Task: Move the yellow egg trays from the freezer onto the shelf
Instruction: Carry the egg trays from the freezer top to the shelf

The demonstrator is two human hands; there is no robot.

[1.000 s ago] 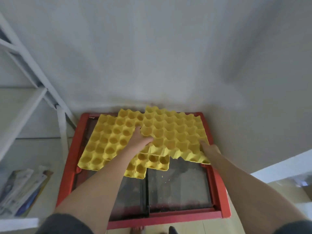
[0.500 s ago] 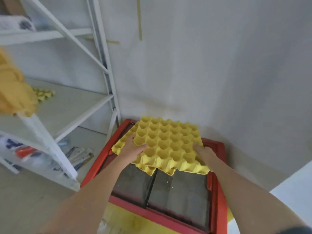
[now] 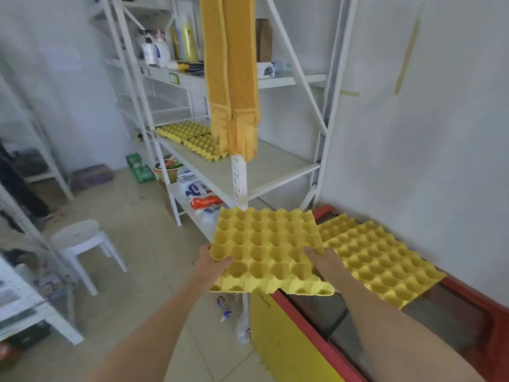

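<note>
I hold a yellow egg tray [image 3: 264, 244] level in the air, left of the freezer. My left hand [image 3: 212, 264] grips its left edge and my right hand [image 3: 321, 259] grips its right edge. More yellow egg trays [image 3: 380, 260] lie on the glass lid of the red-rimmed freezer [image 3: 316, 351] at the right. Other yellow egg trays [image 3: 190, 136] sit on the white shelf [image 3: 270, 169] ahead, at its far left end.
A yellow cloth [image 3: 231, 78] hangs over the shelf front, above a white upright post [image 3: 239, 183]. Bottles and boxes fill the upper shelf, packets the bottom one. A white stool [image 3: 80, 238] stands on the tiled floor at left. The wall is at right.
The tray has been lifted off the freezer stack and carried left. My view has swung left, from the freezer and wall toward the shelf.
</note>
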